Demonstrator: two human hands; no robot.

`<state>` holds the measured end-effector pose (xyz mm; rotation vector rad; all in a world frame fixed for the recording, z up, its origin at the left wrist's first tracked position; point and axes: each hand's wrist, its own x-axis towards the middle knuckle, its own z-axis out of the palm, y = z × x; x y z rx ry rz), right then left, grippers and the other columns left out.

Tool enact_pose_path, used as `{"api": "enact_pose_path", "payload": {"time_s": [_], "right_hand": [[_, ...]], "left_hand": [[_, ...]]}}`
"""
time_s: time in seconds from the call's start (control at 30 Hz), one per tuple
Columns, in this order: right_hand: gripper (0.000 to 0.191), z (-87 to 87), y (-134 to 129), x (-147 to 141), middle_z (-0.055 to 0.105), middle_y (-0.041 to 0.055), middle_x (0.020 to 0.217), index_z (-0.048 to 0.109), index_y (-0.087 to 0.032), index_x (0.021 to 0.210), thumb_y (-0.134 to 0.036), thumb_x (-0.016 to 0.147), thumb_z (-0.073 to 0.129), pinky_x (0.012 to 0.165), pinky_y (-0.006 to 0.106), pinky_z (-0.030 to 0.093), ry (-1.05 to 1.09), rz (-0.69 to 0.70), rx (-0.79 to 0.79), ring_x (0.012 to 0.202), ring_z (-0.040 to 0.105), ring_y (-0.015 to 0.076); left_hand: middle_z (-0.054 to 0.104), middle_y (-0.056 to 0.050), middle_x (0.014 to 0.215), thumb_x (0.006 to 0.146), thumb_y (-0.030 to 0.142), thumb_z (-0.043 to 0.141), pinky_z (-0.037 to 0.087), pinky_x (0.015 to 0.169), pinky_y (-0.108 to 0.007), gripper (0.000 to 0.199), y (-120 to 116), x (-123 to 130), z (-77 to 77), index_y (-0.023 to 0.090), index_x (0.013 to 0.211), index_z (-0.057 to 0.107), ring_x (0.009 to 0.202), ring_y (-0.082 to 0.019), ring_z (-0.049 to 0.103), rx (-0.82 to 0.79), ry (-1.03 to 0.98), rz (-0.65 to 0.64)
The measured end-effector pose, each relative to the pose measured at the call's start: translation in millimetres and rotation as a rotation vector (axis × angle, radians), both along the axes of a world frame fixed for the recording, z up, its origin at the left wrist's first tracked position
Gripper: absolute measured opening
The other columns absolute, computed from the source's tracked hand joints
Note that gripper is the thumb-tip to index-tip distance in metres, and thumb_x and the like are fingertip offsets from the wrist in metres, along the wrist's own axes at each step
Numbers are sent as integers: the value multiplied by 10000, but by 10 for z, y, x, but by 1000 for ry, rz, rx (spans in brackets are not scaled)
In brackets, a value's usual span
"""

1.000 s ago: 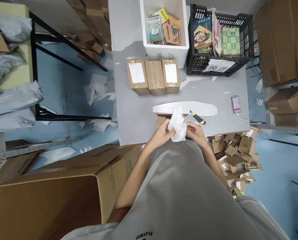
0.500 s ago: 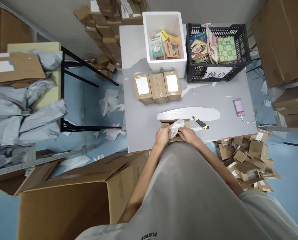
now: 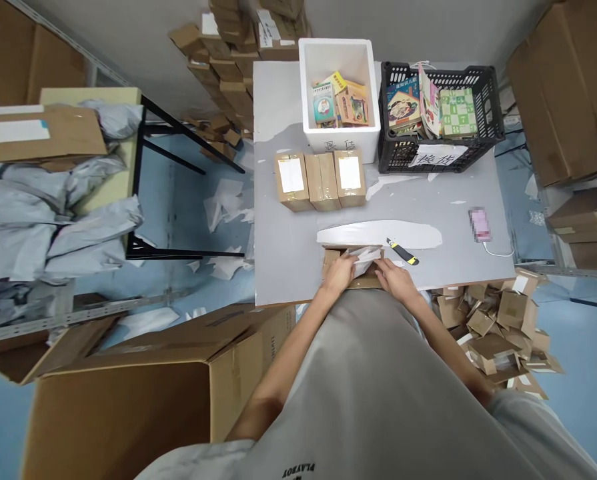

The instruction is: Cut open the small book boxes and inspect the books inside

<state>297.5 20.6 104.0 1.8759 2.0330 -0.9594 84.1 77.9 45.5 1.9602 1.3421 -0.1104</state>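
A small opened cardboard box (image 3: 331,257) sits at the table's front edge, close against my body. Crumpled white wrapping (image 3: 365,259), thin like plastic or paper, shows in its opening. My left hand (image 3: 340,273) has its fingers closed on the left part of this wrapping. At the wrapping's right edge, by the box's right side, my right hand (image 3: 396,279) grips with bent fingers. What lies inside the wrapping is hidden. Just beyond the right hand lies a black and yellow utility knife (image 3: 403,252), beside a long white paper strip (image 3: 378,234).
Three taped cartons (image 3: 322,181) stand in a row behind the strip. Further back are a white foam box (image 3: 339,140) and a black crate (image 3: 441,157), both with books. A phone (image 3: 479,224) with a cable lies right. Discarded boxes (image 3: 498,327) pile on the floor.
Both hands have shifted slightly right and moved a little further apart. The white wrapping between them is now spread flatter and wider. The view has tilted slightly.
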Motion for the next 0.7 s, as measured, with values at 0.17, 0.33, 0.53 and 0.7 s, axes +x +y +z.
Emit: {"api": "enact_pose_path", "payload": {"time_s": [0.17, 0.33, 0.53, 0.7], "right_hand": [[571, -84, -80, 65, 687, 186, 1587, 492, -214, 1748, -316, 1193, 408, 1032, 408, 607, 16, -77, 2, 1253, 774, 334], [526, -123, -107, 65, 716, 182, 1530, 601, -202, 1665, -304, 1181, 422, 1016, 407, 607, 60, -91, 43, 1248, 769, 334], [448, -201, -153, 116, 753, 139, 1459, 710, -219, 1518, -322, 1186, 428, 957, 363, 600, 189, -236, 223, 1026, 791, 255], [390, -429, -84, 157, 807, 128, 1376, 742, -201, 1445, -345, 1165, 513, 965, 340, 582, 146, -367, 204, 1018, 799, 237]], "left_hand": [[776, -223, 1413, 969, 48, 638, 574, 1159, -387, 417, 131, 236, -267, 152, 1315, 845, 1294, -337, 783, -113, 61, -127], [772, -319, 1376, 946, 102, 684, 594, 1145, -465, 389, 120, 336, -390, 79, 1309, 822, 1297, -409, 785, -123, 141, -99], [653, -240, 1623, 1099, 276, 566, 552, 1218, -453, 506, -152, -86, -67, 125, 1573, 663, 1410, -367, 715, 55, -49, -19], [799, -168, 1363, 1123, 370, 510, 593, 1111, -435, 405, -260, -713, -16, 192, 1370, 778, 1095, -301, 799, 189, -156, 379]]}}
